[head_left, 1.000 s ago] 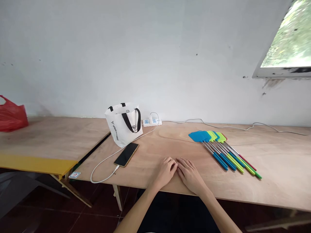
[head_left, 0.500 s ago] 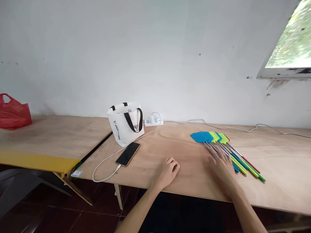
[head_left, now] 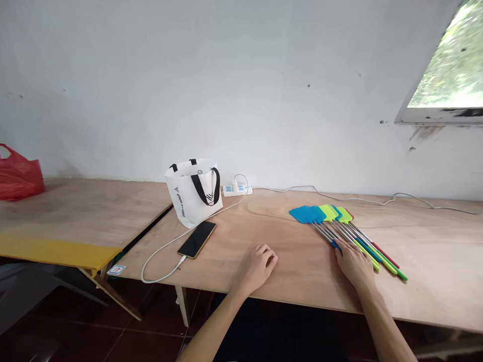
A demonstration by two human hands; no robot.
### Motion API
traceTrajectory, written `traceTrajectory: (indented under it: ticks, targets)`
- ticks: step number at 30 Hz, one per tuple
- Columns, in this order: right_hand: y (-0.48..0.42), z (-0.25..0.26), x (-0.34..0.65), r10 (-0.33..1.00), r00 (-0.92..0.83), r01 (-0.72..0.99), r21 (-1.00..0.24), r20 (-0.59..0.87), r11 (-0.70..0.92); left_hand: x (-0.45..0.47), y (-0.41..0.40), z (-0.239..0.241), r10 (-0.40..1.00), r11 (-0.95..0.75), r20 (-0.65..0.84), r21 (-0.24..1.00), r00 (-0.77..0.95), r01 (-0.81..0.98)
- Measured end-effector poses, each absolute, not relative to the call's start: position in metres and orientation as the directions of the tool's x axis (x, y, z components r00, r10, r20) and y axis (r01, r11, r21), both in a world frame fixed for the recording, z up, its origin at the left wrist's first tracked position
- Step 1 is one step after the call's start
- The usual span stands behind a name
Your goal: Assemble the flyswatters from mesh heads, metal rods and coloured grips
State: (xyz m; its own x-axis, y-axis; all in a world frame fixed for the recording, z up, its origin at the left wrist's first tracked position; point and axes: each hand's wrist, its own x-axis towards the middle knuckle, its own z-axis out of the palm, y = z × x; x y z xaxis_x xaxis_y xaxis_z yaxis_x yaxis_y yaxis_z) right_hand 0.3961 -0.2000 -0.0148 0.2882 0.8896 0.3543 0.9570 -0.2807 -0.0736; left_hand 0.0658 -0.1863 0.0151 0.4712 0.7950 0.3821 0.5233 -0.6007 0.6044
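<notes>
Several fly swatters (head_left: 332, 229) lie fanned out on the table to the right. Their heads are blue, yellow-green and, at the far edge, partly red, on metal shafts with coloured handles. My right hand (head_left: 353, 261) is over the near handles, its fingers curled around a blue fly swatter (head_left: 301, 214) at the left of the fan; the fingertips are partly hidden. My left hand (head_left: 260, 264) rests on the tabletop left of the swatters, fingers loosely curled with nothing in them.
A phone (head_left: 197, 240) on a white charging cable lies to the left, by a white tote bag (head_left: 190, 198) with black handles. A power strip (head_left: 237, 190) sits against the wall. A red plastic bag (head_left: 20, 176) stands on the neighbouring table (head_left: 94, 201).
My right hand has come down onto the swatters' handles and closed on a blue one, whose head has shifted slightly left. My left hand has stayed in place.
</notes>
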Motion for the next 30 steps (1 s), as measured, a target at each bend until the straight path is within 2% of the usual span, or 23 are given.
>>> traceTrajectory:
  ticks: [11,15,23,30]
  targets:
    - [-0.203,-0.005,0.39,0.899,0.282,0.953,0.009,0.336,-0.302,0.065,-0.188,0.017,0.798,-0.596,0.374,0.606,0.473,0.527]
    - [-0.199,-0.005,0.391,0.9,0.31,0.946,-0.005,0.305,-0.324,0.065,-0.188,0.017,0.797,-0.598,0.375,0.599,0.473,0.533]
    - [-0.195,-0.002,0.387,0.943,0.281,0.957,-0.123,0.177,-0.262,0.065,-0.188,0.018,0.799,-0.594,0.373,0.606,0.471,0.528]
    - [-0.2,0.006,0.368,0.95,0.255,0.967,-0.044,0.179,-0.251,0.065,-0.187,0.016,0.803,-0.587,0.364,0.616,0.471,0.525]
